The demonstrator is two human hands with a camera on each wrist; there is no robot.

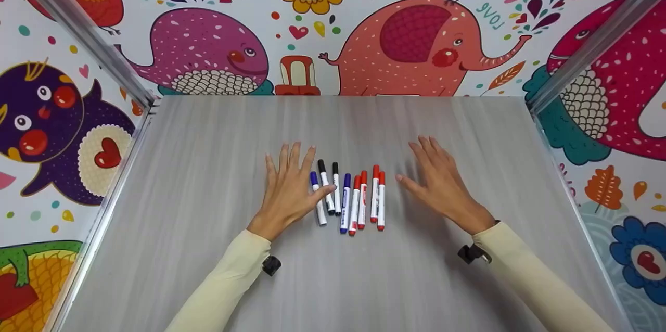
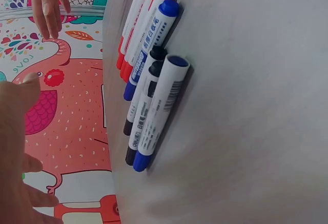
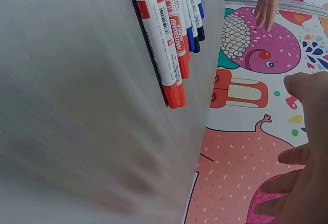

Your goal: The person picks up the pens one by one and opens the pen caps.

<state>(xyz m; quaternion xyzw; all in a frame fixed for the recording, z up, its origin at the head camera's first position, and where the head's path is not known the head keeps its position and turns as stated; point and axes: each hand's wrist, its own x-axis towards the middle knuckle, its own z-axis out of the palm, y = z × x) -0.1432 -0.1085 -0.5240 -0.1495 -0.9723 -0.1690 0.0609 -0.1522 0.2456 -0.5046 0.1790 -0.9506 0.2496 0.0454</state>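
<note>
Several whiteboard markers (image 1: pixel 348 199) lie side by side in the middle of the grey table (image 1: pixel 208 165). From the left they run blue, two black, blue, then several red. My left hand (image 1: pixel 287 191) is spread flat just left of the row, its thumb over the leftmost blue marker (image 1: pixel 317 202); contact is unclear. My right hand (image 1: pixel 442 183) is open and slightly blurred, right of the red markers (image 1: pixel 377 196), holding nothing. The left wrist view shows the blue marker (image 2: pixel 161 111) and black markers (image 2: pixel 146 93) apart from my left hand (image 2: pixel 15 147). The right wrist view shows red markers (image 3: pixel 161 44) and my right hand (image 3: pixel 302 178).
Walls with bright cartoon animals (image 1: pixel 406 46) close the table on three sides. Metal frame rails (image 1: pixel 78 25) run along the left and right edges. A small black wrist camera mount (image 1: pixel 270 264) shows on each sleeve.
</note>
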